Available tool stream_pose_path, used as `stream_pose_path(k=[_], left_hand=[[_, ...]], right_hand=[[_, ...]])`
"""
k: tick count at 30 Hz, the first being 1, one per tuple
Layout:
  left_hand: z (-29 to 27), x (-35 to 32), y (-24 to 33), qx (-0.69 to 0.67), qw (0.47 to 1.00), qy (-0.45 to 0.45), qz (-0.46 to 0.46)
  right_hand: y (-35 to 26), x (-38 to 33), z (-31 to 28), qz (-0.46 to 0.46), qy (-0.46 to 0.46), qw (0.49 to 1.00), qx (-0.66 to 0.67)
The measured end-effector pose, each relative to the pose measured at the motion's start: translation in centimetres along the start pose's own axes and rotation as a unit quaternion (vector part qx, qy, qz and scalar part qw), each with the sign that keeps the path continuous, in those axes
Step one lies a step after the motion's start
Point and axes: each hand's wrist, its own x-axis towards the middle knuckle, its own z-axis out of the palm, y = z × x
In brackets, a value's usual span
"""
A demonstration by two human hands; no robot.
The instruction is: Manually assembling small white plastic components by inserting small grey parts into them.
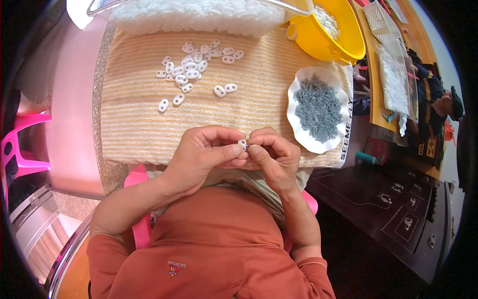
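My left hand [206, 152] and my right hand [274, 154] meet at the near edge of a striped beige cloth [134, 114]. Between their fingertips they pinch one small white plastic piece [243, 144] with holes. Several loose white pieces [191, 65] of the same kind lie scattered on the cloth farther away. A white wavy-rimmed dish [298, 127] to the right holds a heap of small grey metal parts [317, 107].
A clear tub [199, 15] full of white pieces stands at the back. A yellow bowl [343, 42] with more white pieces sits back right. A pink chair [20, 144] is at the left. Another person [440, 107] sits at an orange table at the far right.
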Motion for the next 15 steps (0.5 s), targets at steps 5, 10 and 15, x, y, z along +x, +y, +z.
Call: stream_pose_path(k=[5,10,15], left_hand=[[-0.09,-0.01,-0.06,0.002,1.0,-0.001,0.005],[0.03,0.02,0.01,0.0,1.0,-0.001,0.003],[-0.13,0.04,-0.19,0.0,1.0,-0.002,0.007]], right_hand=[[-0.1,-0.02,0.13,0.001,0.001,1.0,-0.001],[-0.17,-0.01,0.12,0.0,0.003,1.0,0.001],[-0.2,-0.04,0.19,0.007,0.004,1.0,0.015]])
